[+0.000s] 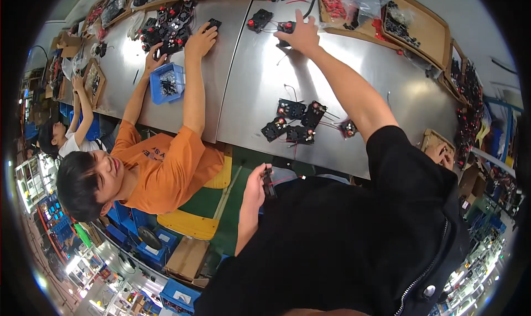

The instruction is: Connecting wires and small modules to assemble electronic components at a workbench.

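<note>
My left hand (pixel 254 187) is held low near my body, off the table's front edge. Its fingers are closed on a small black plastic module (pixel 269 183) with thin red wires and a white plug. Stretched far across the metal table, my right hand (pixel 303 35) has its fingers spread, the thumb against a black module (pixel 286 26) with a red part. A wire links that module to a similar black module (pixel 260 20) on its left. Nearer me lies a cluster of several black modules (pixel 300 133) with wires, and a smaller piece (pixel 348 129) at its right.
At my left, a person in orange (pixel 160 166) handles a pile of black modules (pixel 166 31) beside a blue bin (pixel 164 98) of small parts. Cardboard trays (pixel 437 34) of red and black parts line the far edge. Another person's hands (pixel 441 155) are at the right.
</note>
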{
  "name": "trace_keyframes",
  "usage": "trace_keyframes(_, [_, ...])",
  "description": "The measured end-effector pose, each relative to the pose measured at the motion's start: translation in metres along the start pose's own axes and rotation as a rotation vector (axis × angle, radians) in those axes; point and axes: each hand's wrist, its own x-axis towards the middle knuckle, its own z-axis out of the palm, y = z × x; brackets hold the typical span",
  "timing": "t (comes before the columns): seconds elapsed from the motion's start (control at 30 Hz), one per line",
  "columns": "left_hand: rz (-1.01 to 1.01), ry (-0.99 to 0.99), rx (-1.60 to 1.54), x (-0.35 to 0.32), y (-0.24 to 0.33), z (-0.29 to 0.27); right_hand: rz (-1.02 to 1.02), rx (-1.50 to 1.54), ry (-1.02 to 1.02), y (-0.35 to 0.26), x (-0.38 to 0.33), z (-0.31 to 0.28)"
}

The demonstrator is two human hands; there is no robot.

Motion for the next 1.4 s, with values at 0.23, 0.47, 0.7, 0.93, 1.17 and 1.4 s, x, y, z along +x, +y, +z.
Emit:
trace_keyframes(0.23, [-0.017, 0.046, -0.087, -0.008, 0.004, -0.012, -0.220, 0.196, -0.182, 0.019, 0.042, -0.021])
trace_keyframes(0.47, [0.004, -0.062, -0.070, 0.014, 0.014, -0.005, 0.136, 0.958, -0.280, 0.031, -0.021, -0.067])
trace_keyframes(0.7, [-0.024, -0.128, 0.000, 0.019, 0.022, 0.011, 0.312, 0.930, -0.247, 0.033, -0.045, -0.060])
trace_keyframes(0.93, [-0.014, -0.055, 0.010, 0.014, 0.023, 0.003, 0.292, 1.376, -0.302, 0.043, -0.043, -0.031])
trace_keyframes(1.17, [0.033, -0.009, -0.044, 0.011, 0.017, -0.005, 0.449, 1.333, -0.167, 0.038, -0.048, -0.014])
trace_keyframes(1.4, [0.030, -0.062, -0.082, 0.014, 0.009, -0.007, 0.655, 1.215, -0.122, 0.057, -0.059, 0.009])
